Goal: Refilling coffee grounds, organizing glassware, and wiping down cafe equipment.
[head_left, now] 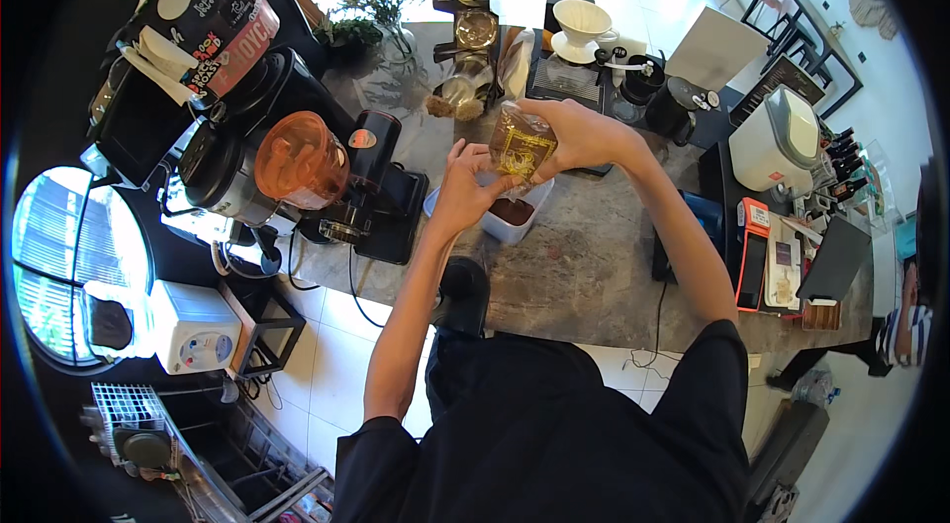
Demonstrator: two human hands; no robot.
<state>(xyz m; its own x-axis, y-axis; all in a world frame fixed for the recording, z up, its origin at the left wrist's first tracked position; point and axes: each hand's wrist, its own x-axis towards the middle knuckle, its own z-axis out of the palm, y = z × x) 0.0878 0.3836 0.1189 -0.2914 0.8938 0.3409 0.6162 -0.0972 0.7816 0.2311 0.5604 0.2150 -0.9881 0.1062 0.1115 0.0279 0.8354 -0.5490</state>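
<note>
Both my hands hold a clear plastic bag of brown powder [523, 141] with yellow printing, tilted with its lower end down. My right hand [582, 133] grips its upper part and side. Around the bag's lower end, my left hand [469, 189] pinches with thumb and fingers. Directly beneath is a white plastic tub [508, 232], and brown powder [510, 213] lies inside it. The bag's mouth is partly hidden by my fingers. A bluish lid or rim [430, 202] shows just left of my left hand.
On the left stand a coffee grinder with an orange hopper [300, 159] and a black grinder [375, 144]. A white dripper [582, 22] and a hand grinder [642, 78] are at the back. An orange card terminal [752, 256] lies at right. Another person [904, 334] is at the far right.
</note>
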